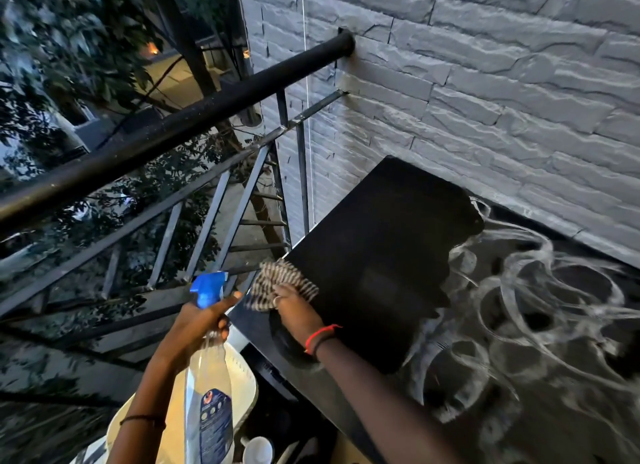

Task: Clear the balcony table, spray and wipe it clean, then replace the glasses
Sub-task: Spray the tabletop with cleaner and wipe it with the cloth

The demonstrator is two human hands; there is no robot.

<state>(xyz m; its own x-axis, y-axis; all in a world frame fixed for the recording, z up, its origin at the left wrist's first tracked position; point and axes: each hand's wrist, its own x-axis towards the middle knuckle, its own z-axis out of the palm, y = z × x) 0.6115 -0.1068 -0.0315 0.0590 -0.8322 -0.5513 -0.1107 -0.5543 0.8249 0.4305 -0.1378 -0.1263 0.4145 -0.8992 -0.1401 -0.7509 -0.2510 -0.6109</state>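
The black balcony table (381, 241) runs along the grey brick wall; its right half is covered with pale swirling wipe streaks (540, 318). My right hand (294, 307) presses a brown-and-white striped cloth (280, 283) onto the table's near left corner. My left hand (202, 319) grips the neck of a clear spray bottle (209, 401) with a blue trigger head (207, 288), held just left of the table edge. No glasses show on the tabletop.
A black metal railing (180, 124) with slanted bars runs left of the table, trees and street beyond. A white plastic chair (242, 387) stands below my left hand. White cups (258, 449) sit low by the bottom edge.
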